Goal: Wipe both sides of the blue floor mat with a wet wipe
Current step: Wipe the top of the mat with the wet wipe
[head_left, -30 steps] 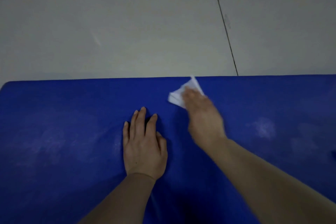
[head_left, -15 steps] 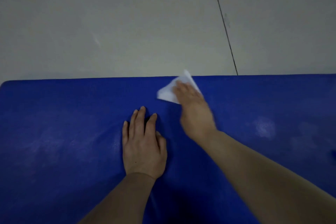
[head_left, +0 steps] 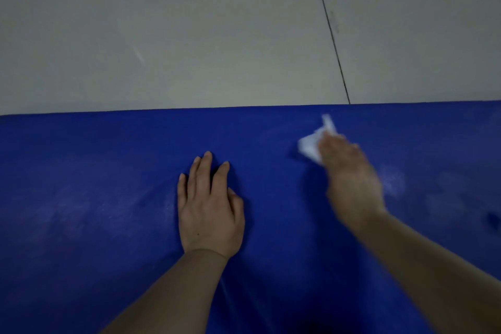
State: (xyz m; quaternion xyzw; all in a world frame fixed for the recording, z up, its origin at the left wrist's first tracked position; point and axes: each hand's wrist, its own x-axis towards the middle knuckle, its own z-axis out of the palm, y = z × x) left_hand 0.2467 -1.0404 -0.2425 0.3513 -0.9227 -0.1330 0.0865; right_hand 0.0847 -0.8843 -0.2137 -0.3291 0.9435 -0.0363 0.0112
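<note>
My left hand (head_left: 210,211): flat on the blue floor mat (head_left: 95,198), fingers straight and slightly spread, pressing down.
My right hand (head_left: 349,179): blurred, fingers on the wet wipe (head_left: 314,141), pressing it to the mat; grip unclear.
Wet wipe: near the mat's far edge, right of my left hand.
Mat: spread on the grey tiled floor (head_left: 189,35), pale smudges showing.

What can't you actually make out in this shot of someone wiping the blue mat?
- Right hand, head view: motion blur hides how its fingers hold the wet wipe.
- Wet wipe: part lies under that hand.
- Blue floor mat: cut off by the left, right and bottom edges; underside hidden.
- Mat under the flat left hand: covered.
</note>
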